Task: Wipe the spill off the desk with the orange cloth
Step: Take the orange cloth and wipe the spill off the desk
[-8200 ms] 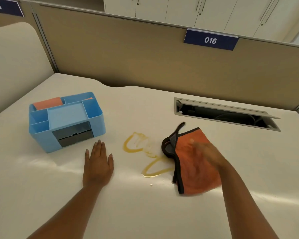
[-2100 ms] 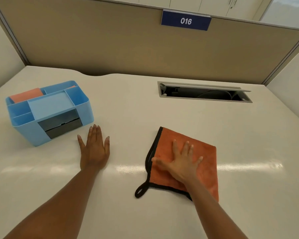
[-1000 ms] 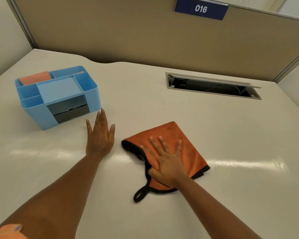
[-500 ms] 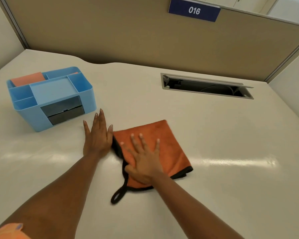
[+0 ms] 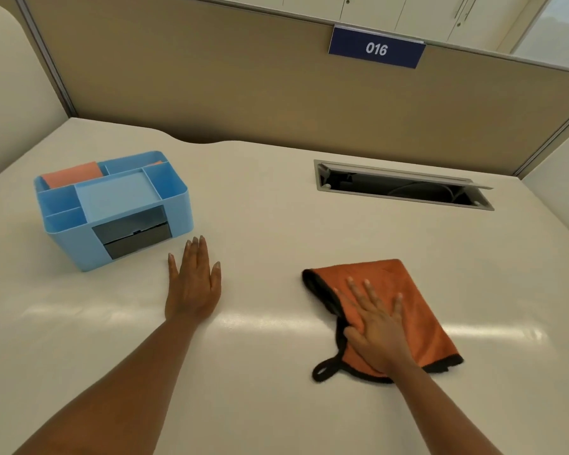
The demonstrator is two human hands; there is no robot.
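The orange cloth (image 5: pixel 408 290), edged in black with a black loop at its near corner, lies flat on the white desk (image 5: pixel 276 208), right of centre. My right hand (image 5: pixel 375 330) presses down on the cloth's near left part, palm flat and fingers spread. My left hand (image 5: pixel 193 284) rests flat on the bare desk to the left, fingers together, holding nothing, well apart from the cloth. No stain shows on the desk surface around the cloth; what lies under the cloth is hidden.
A blue desk organiser (image 5: pixel 112 208) stands at the left, just beyond my left hand, with something orange in its back compartment. A cable slot (image 5: pixel 401 187) with a raised lid lies open at the back right. A beige partition (image 5: pixel 243 77) closes off the far edge.
My right hand has slid the cloth to the right, away from my left hand, which it nearly touched half a second ago. The brown spill seen at the start no longer shows.
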